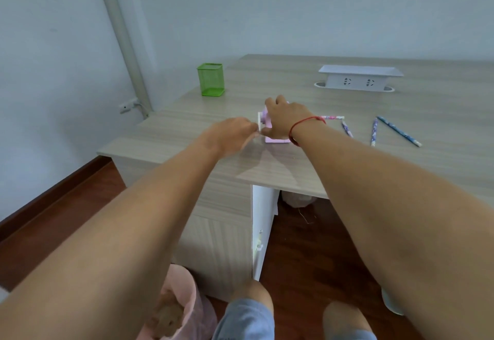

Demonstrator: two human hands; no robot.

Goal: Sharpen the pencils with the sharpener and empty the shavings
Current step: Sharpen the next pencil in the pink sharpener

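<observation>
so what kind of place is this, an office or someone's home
Likely a home study or small office, hard to say which: a wood-grain desk with a pop-up socket box, a green mesh pen holder, and a pink bin on the wooden floor.

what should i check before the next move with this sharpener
1. Right hand gripping the sharpener from above: ok.
2. Left hand pinching its white end: ok.
3. Pink pencil seated in the sharpener: cannot tell, the wrist hides that end.
4. Three more pencils lying on the desk to the right: ok.
5. Bin open on the floor by the desk: ok.
</observation>
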